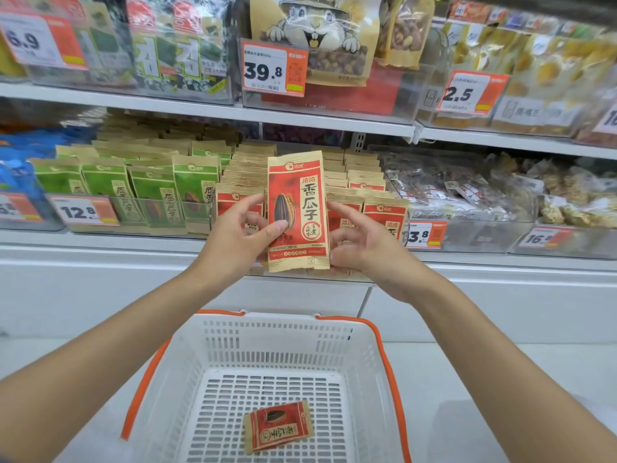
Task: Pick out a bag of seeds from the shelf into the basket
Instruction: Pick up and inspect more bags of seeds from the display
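Head view: a red bag of seeds is held upright in mid-air at the frame's centre, in front of the shelf and above the basket. The left hand, at 9 o'clock of the bag, grips its left edge, with the thumb pressed flat on the printed front. The right hand, at 3 o'clock, holds the right edge, its fingers curled against and behind the bag. Rows of matching red packets stand in the shelf bin directly behind the bag, and green packets fill the bin at 9 o'clock, behind a price tag reading 12.8. The white basket with orange handles sits at 6 o'clock; a second red packet lies flat on its slotted floor.
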`<state>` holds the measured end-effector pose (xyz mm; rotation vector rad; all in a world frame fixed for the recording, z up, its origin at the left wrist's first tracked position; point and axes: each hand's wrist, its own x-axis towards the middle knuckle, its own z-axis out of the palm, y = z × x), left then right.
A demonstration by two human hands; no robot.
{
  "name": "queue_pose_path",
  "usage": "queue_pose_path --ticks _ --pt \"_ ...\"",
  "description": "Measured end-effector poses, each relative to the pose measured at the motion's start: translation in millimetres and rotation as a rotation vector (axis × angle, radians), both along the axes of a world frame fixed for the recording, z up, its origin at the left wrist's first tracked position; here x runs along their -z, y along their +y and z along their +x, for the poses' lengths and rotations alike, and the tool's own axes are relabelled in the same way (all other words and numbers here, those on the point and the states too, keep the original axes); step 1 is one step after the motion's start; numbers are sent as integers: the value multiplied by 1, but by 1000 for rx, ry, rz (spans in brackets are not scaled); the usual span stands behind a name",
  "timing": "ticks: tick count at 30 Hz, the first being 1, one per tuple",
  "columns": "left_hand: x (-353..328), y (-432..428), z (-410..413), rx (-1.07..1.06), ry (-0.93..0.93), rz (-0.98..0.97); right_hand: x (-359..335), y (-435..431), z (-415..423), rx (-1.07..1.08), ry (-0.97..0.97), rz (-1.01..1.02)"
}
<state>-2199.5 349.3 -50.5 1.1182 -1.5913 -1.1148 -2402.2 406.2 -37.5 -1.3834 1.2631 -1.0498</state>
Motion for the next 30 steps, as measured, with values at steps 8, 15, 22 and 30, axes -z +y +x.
queue_pose_path --ticks 8,15,22,30 --pt "-2 12 -1 238 -19 42 1 5 19 -47 -52 -113" --pt "-5 12 -1 317 188 224 -3 6 21 -102 -45 -123" --pt "-1 7 0 347 263 295 -2 4 15 -115 23 -102" --pt "10 6 4 561 -118 242 -7 -2 2 184 18 -163"
